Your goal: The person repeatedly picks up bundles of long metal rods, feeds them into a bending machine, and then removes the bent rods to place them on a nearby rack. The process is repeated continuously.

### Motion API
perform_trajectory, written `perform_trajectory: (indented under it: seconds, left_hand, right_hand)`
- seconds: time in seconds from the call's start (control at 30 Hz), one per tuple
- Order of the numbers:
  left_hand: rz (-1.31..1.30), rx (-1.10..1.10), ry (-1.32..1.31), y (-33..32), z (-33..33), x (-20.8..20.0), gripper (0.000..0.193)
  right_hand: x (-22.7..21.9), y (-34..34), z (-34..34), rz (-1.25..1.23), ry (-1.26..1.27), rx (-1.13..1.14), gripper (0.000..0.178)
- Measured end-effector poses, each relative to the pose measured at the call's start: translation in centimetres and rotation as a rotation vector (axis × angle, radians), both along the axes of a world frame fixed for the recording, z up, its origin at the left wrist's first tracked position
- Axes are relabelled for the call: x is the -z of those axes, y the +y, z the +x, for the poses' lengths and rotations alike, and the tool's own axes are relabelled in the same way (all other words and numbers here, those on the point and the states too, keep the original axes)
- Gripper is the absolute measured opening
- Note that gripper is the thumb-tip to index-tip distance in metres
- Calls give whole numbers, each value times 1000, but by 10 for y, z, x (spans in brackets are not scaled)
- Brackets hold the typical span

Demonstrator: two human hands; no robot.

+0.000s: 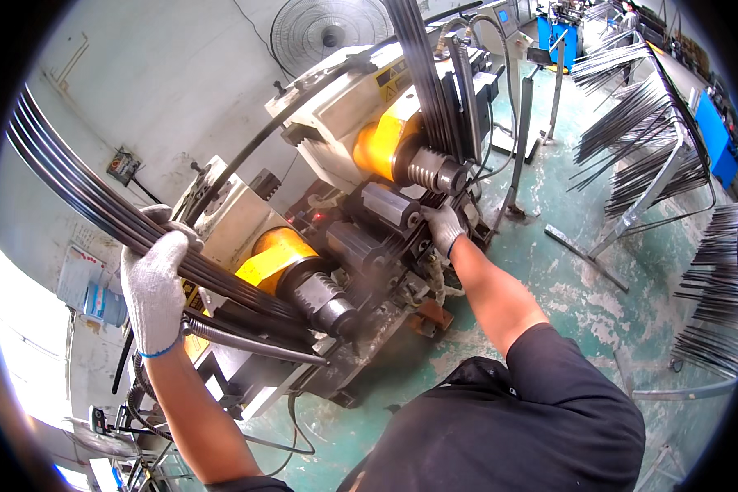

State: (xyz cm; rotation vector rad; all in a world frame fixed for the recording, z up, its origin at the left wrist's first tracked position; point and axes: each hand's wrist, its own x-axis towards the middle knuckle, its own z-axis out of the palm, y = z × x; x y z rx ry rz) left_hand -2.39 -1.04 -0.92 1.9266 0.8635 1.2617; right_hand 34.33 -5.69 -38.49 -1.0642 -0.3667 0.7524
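Note:
My left hand [157,283], in a white knit glove, is closed around a bundle of long dark metal rods [74,176]. The rods slant down from the upper left to a bending machine [225,197], ending beside its yellow collar [277,261] and ribbed dark cylinder [320,297]. My right hand [443,230], gloved the same way, reaches to the end of a dark metal block [385,205] in the middle of the machine. Its fingertips are hidden among the machine parts. A second upright bundle of rods [426,74] stands beside the far yellow collar [385,143].
A large round fan [330,37] stands by the wall. Racks with many thin dark rods [631,123] line the right side, with a metal stand leg [586,258] on the worn green floor [549,312]. A hose [254,340] and cables run along the machine's near side.

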Motion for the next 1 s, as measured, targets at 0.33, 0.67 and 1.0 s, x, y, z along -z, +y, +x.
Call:
perform_trajectory:
  seconds: [0.33, 0.67, 1.0]
  left_hand:
    - [-79, 98, 166, -4, -16, -8, 30]
    - [-138, 7, 196, -16, -11, -8, 37]
    - [-213, -14, 260, -20, 0, -14, 34]
  right_hand:
    - [14, -2, 6, 71, -60, -63, 27]
    - [15, -2, 4, 6, -74, -76, 25]
    - [9, -6, 13, 5, -46, -109, 25]
